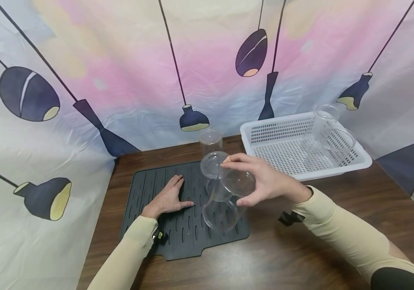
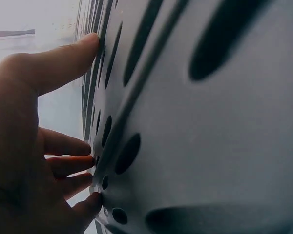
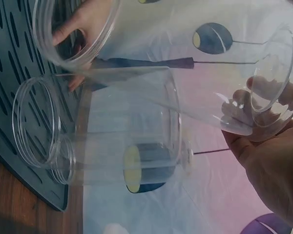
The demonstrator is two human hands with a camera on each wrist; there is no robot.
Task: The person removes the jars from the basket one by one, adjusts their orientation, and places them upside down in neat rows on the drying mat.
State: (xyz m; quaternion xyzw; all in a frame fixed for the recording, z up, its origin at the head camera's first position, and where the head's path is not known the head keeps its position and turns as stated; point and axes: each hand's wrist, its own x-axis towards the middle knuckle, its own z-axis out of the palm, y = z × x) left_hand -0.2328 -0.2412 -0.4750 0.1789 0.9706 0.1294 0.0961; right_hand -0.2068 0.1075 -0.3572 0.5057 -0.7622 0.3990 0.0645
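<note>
My right hand (image 1: 261, 175) grips a clear plastic jar (image 1: 240, 183) by its closed end, thumb and fingers around the base. The jar's threaded mouth (image 3: 75, 36) points down over the dark grey drying mat (image 1: 178, 237); whether it touches the mat I cannot tell. Just behind it, another clear jar (image 1: 213, 163) stands mouth down on the mat, and a third clear jar (image 1: 210, 141) stands farther back. My left hand (image 1: 168, 197) rests on the mat with fingers spread and holds nothing; the left wrist view shows its fingertips against the slotted surface.
A white perforated basket (image 1: 293, 176) sits at the back right of the brown wooden table (image 1: 283, 257). Inside lean clear jars (image 1: 337, 141), their outlines overlapping. A printed cloth (image 1: 138, 68) with lamp pictures hangs behind and beside the table.
</note>
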